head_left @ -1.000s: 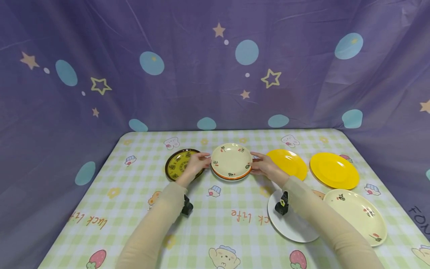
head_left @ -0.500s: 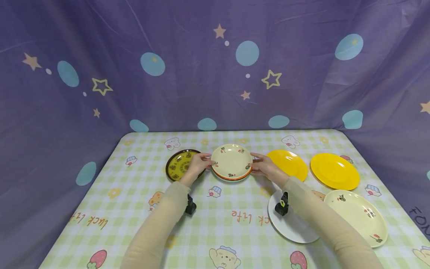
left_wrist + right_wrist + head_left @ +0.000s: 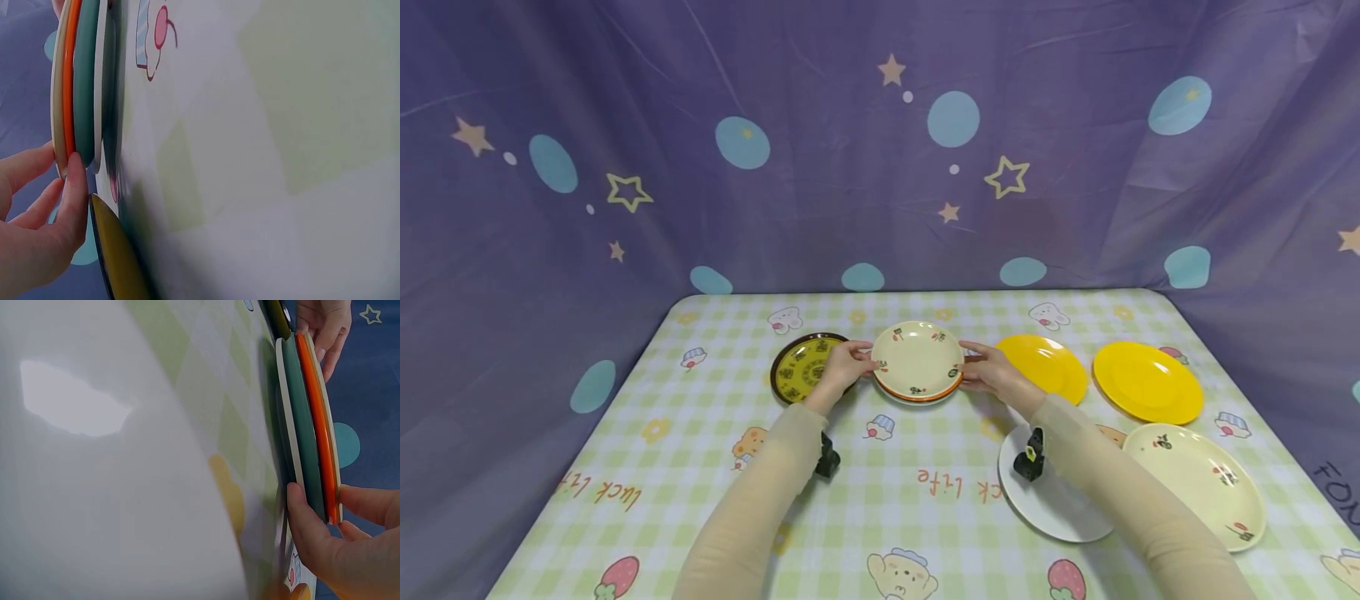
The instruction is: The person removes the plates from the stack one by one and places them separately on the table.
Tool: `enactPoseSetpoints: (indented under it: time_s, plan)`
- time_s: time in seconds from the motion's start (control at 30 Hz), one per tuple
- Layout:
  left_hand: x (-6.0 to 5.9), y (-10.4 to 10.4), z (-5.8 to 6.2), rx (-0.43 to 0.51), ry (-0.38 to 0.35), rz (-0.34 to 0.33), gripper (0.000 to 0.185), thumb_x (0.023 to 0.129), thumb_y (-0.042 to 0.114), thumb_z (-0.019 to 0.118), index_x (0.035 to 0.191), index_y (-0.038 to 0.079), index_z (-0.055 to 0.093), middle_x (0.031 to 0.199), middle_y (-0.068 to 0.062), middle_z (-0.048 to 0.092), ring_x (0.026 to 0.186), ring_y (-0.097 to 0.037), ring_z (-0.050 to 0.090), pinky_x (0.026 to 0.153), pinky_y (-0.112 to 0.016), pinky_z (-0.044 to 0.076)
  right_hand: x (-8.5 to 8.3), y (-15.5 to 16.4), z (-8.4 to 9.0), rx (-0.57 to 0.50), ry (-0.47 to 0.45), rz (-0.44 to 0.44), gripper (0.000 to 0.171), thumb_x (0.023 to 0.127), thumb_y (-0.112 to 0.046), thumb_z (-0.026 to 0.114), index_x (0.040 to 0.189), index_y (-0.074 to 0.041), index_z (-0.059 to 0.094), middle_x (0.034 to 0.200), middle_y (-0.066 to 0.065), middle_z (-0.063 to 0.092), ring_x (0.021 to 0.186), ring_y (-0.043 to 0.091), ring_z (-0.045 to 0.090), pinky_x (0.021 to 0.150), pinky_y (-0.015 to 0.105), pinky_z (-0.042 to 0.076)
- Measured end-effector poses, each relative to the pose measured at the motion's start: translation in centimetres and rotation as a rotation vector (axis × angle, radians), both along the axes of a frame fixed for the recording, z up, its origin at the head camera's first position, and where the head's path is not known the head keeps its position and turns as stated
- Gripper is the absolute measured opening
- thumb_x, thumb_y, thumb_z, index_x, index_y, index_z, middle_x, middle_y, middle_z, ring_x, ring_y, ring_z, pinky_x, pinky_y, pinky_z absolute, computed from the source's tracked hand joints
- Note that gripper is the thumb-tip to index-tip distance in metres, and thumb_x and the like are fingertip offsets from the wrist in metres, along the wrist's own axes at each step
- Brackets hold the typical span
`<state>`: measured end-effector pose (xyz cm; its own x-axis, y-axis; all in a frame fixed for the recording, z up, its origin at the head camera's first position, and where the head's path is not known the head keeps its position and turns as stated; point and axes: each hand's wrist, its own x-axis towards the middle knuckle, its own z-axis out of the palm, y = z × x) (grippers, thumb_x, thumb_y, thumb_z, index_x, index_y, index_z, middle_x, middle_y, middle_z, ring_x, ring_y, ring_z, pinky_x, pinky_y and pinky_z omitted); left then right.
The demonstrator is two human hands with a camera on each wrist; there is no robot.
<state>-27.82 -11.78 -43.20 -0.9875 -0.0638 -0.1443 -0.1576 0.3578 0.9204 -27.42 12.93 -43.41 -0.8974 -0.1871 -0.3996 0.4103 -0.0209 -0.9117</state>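
Though little has shifted, the left hand [image 3: 842, 368] and right hand [image 3: 994, 372], part-curled, pinch the round cream, orange, green and white plate stack [image 3: 919, 358] over the checked tablecloth [image 3: 857, 500], seemingly steadying it.

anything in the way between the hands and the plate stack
Nothing visible: the left hand and right hand both touch the stack at its edges. The nearby olive plate is partly covered by the left hand in the head view, but isn't between hand and stack.
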Motion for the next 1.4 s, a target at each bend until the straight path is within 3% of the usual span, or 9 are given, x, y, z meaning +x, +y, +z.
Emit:
enactPoseSetpoints:
  time_s: [0.43,0.77,1.2,1.4]
  plan:
    - [0.1,0.3,0.3,-0.069,0.022,0.009,0.04,0.072,-0.006,0.066,0.111,-0.005,0.057,0.08,-0.018,0.061,0.07,-0.03,0.062,0.066,-0.034,0.055,-0.1,-0.2,0.0,0.007,-0.011,-0.023,0.06,0.084,0.007,0.05,0.139,-0.009,0.029,0.129,0.025,0.031,0.064,0.013,0.058,0.076,0.036,0.053]
    - [-0.1,-0.1,0.1,0.016,0.01,-0.003,0.041,0.073,-0.009,0.064,0.113,-0.006,0.056,0.087,-0.018,0.06,0.059,-0.014,0.059,0.061,-0.027,0.055,0.0,-0.1,-0.1,0.011,-0.003,-0.015,0.058,0.084,0.005,0.052,0.137,-0.008,0.033,0.125,0.023,0.035,0.066,0.014,0.059,0.078,0.037,0.052]
    - [0.0,-0.6,0.1,0.054,-0.003,-0.012,0.04,0.075,-0.008,0.06,0.115,-0.004,0.055,0.094,-0.019,0.055,0.063,-0.017,0.059,0.062,-0.027,0.056,0.2,-0.2,0.0,0.011,-0.006,0.001,0.057,0.086,0.003,0.052,0.138,-0.009,0.032,0.131,0.025,0.03,0.071,0.016,0.058,0.084,0.04,0.049]
    - [0.1,-0.9,0.4,0.091,-0.021,-0.016,0.039,0.079,-0.007,0.056,0.117,-0.003,0.054,0.101,-0.02,0.053,0.06,-0.013,0.057,0.06,-0.026,0.055,0.2,0.1,0.0,-0.018,0.02,0.026,0.057,0.086,0.008,0.047,0.139,-0.006,0.028,0.131,0.028,0.029,0.075,0.018,0.057,0.086,0.042,0.047]
